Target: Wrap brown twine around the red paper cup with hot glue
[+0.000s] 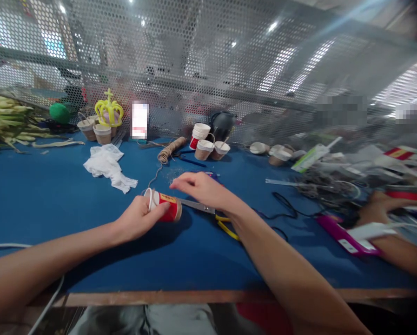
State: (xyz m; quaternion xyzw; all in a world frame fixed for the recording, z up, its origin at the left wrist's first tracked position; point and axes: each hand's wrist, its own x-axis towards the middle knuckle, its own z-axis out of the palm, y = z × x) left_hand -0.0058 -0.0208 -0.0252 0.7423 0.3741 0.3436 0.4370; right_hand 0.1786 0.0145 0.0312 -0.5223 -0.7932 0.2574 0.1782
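My left hand [136,216] is wrapped round a red and white paper cup [169,210], tipped on its side with the mouth to the left. Brown twine circles the cup's base at the right end. Over the table just right of the cup is my right hand [203,188], its fingers drawn together; whatever they pinch, if anything, is too small to make out. Scissors [225,225] with yellow handles lie below my right wrist, blades toward the cup. From a twine roll [171,150] farther back, a strand runs toward the cup's mouth.
A crumpled white cloth [109,165] lies back left. Small twine-wrapped cups [204,149] stand near the perforated metal screen [180,60]. At right, another person's hand [375,209] is beside a purple box [347,235] and clutter. The table's front edge [166,297] runs close to me.
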